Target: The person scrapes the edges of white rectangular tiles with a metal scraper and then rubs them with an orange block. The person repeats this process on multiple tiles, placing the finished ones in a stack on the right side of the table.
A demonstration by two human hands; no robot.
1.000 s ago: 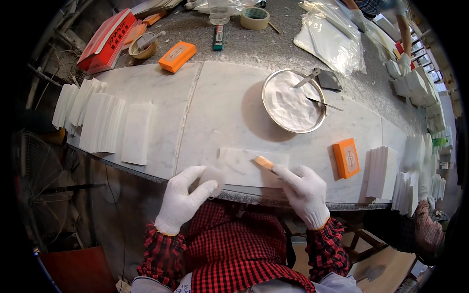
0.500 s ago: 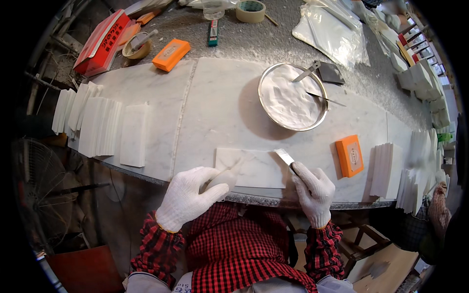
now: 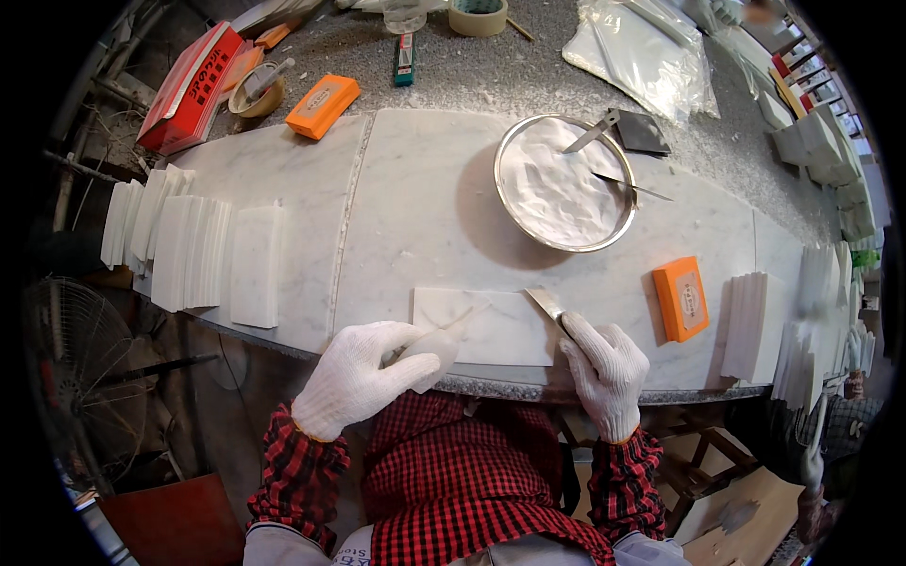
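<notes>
A white marble tile (image 3: 491,330) lies flat near the front edge of the marble worktop (image 3: 425,198). My left hand (image 3: 363,373), in a white knit glove, grips a small white squeeze bottle (image 3: 436,347) whose thin nozzle points onto the tile. My right hand (image 3: 604,373), also gloved, holds a small metal scraper (image 3: 547,304) with its blade resting at the tile's right end. A round metal bowl of white paste (image 3: 564,184) stands behind the tile with two metal tools leaning in it.
Stacks of white tiles stand at the left (image 3: 179,245) and right (image 3: 750,325). An orange box (image 3: 681,298) lies right of the tile, another orange box (image 3: 323,106) at the back left beside a red box (image 3: 189,87). Tape roll (image 3: 477,14) and plastic bags (image 3: 642,52) lie behind.
My left hand has brought the squeeze bottle's nozzle over the tile. My right hand shifted right along the tile, and an orange item it held earlier is gone, with the scraper blade showing.
</notes>
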